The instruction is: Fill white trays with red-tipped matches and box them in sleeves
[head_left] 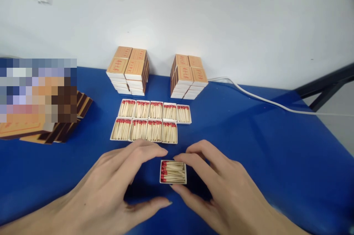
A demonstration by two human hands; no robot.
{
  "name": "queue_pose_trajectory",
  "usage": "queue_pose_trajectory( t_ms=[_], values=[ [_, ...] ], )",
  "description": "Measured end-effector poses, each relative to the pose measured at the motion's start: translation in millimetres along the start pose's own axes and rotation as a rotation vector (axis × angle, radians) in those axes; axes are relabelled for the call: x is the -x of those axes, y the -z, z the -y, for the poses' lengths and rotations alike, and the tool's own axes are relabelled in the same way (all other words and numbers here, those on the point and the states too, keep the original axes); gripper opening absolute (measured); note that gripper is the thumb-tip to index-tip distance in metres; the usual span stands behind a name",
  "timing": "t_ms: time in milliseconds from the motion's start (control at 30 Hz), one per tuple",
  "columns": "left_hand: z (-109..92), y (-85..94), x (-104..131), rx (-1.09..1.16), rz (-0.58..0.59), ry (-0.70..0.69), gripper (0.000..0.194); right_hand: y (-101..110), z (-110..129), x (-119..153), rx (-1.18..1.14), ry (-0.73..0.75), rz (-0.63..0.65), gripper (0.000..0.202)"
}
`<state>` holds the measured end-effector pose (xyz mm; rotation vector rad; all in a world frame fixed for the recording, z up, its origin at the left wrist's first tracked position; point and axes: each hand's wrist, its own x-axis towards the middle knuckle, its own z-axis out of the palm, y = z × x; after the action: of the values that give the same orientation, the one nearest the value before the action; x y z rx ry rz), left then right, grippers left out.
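A small white matchbox tray (173, 172) full of red-headed matches sits low in the middle, its match heads toward the left. My right hand (221, 179) grips it between thumb at the near edge and fingers at the far edge. Just left of the tray, my left hand (118, 174) curves around with thumb and fingers wide apart, holding nothing. Beyond both hands, several filled matchbox trays (147, 130) lie side by side in two rows, red heads pointing away from me.
Two stacks of orange-topped matchboxes, a left stack (134, 67) and a right stack (184, 76), stand near the white wall (235, 17). More matchboxes (65, 130) are heaped at left, partly blurred out. A white cable (265, 102) crosses the blue table (276, 161).
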<state>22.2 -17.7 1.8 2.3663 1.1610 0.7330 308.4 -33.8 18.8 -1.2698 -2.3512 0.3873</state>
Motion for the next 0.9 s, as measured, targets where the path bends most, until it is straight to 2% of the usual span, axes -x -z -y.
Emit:
queue_pose_trajectory(
  t_ms=[67, 200, 500, 733, 900],
  values=[
    [0.4, 1.4, 1.9, -0.026, -0.038, 0.020, 0.061, 3.5, -2.4, -1.2, -0.023, -0.020, -0.024, 0.017],
    [0.0, 4.7, -0.4, 0.000, -0.054, 0.054, 0.056, 10.7, -6.1, -5.2, -0.006, -0.068, -0.117, 0.015],
    [1.1, 7.1, -6.2, -0.024, -0.045, 0.034, 0.046, 7.0, -8.9, -5.3, 0.116, -0.027, -0.077, 0.010],
    [-1.0, 8.3, -9.2, -0.007, -0.073, 0.002, 0.042, 8.9, -9.9, -6.9, 0.162, -0.050, -0.063, 0.015],
    [-1.1, 8.7, -8.7, -0.012, -0.038, 0.003, 0.039, 7.0, -13.3, -4.6, 0.395, -0.088, -0.135, 0.028]
  ],
)
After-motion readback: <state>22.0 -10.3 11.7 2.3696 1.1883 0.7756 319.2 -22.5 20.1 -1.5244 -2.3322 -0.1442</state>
